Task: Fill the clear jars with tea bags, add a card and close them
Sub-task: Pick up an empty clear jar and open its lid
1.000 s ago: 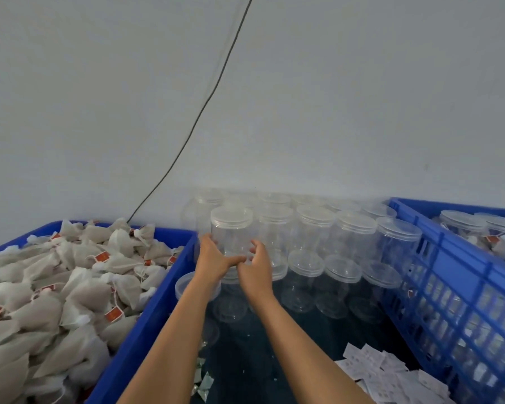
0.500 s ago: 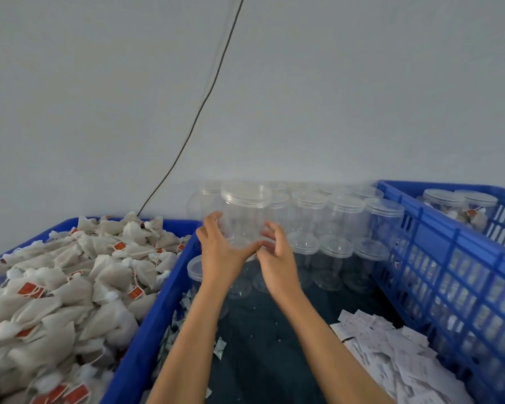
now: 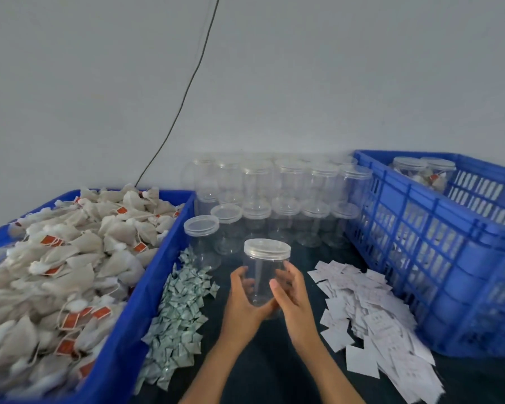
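An empty clear jar (image 3: 264, 269) with its lid (image 3: 266, 248) on stands upright at the centre, held between both hands above the dark table. My left hand (image 3: 244, 304) cups its lower left side, my right hand (image 3: 290, 295) its lower right side, fingers curled round the wall. White pyramid tea bags (image 3: 70, 266) with orange tags fill the blue bin (image 3: 146, 290) at left. White paper cards (image 3: 368, 310) lie spread at right.
Rows of empty lidded jars (image 3: 274, 199) stand at the back against the wall. Small green-white sachets (image 3: 178, 316) are heaped beside the bin. A tall blue crate (image 3: 438, 252) at right holds filled jars (image 3: 423, 173). A black cable (image 3: 187, 88) hangs down the wall.
Both hands have lifted one lidded jar from the back rows and carried it toward me to the middle of the table; the view has tilted down.
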The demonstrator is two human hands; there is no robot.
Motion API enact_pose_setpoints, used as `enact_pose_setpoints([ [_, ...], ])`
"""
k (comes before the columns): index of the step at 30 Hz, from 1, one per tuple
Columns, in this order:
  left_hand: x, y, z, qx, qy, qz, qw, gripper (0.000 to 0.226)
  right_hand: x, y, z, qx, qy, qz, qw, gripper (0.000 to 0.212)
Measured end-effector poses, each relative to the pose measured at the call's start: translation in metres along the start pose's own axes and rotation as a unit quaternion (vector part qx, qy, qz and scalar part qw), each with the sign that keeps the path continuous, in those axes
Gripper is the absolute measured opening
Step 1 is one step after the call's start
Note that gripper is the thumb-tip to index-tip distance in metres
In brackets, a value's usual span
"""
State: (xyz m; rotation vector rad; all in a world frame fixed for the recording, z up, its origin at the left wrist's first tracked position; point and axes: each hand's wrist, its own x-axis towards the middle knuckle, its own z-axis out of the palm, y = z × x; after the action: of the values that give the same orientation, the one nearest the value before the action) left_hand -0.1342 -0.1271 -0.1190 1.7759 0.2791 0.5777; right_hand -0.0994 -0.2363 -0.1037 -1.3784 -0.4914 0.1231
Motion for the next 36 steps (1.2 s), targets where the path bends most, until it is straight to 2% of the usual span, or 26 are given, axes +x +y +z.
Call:
enact_pose_setpoints([
  [4,-0.003,-0.017,0.004,0.013,-0.009,-0.026,1.000,0.085,-0.005,0.016,-0.005,-0.009,0.002,0.033,0.999,0.047],
  [10,0.009,-0.031,0.000,0.057,0.008,0.007,0.998,0.096,0.026,-0.002,-0.011,-0.026,0.016,0.024,0.999,0.058],
  [14,0.013,-0.037,-0.002,0.101,0.007,0.058,0.993,0.100,0.058,-0.022,-0.012,-0.209,-0.047,0.057,0.975,0.071],
  [17,0.013,-0.040,-0.003,0.124,0.007,0.072,0.990,0.098,0.076,-0.027,-0.009,-0.390,-0.097,0.070,0.913,0.072],
  [20,0.016,-0.038,-0.007,0.141,-0.014,0.054,0.988,0.088,0.081,-0.027,0.002,-0.464,-0.121,0.038,0.877,0.066],
  [25,0.022,-0.033,-0.015,0.126,-0.032,0.027,0.991,0.078,0.080,-0.023,0.018,-0.488,-0.128,-0.038,0.862,0.056],
  [32,0.023,-0.034,-0.017,0.106,-0.034,0.012,0.994,0.078,0.080,-0.023,0.016,-0.454,-0.141,-0.078,0.876,0.055],
  [36,0.027,-0.046,-0.026,0.024,-0.101,0.009,0.995,0.081,0.077,-0.026,0.010,-0.387,-0.216,-0.080,0.893,0.049],
])
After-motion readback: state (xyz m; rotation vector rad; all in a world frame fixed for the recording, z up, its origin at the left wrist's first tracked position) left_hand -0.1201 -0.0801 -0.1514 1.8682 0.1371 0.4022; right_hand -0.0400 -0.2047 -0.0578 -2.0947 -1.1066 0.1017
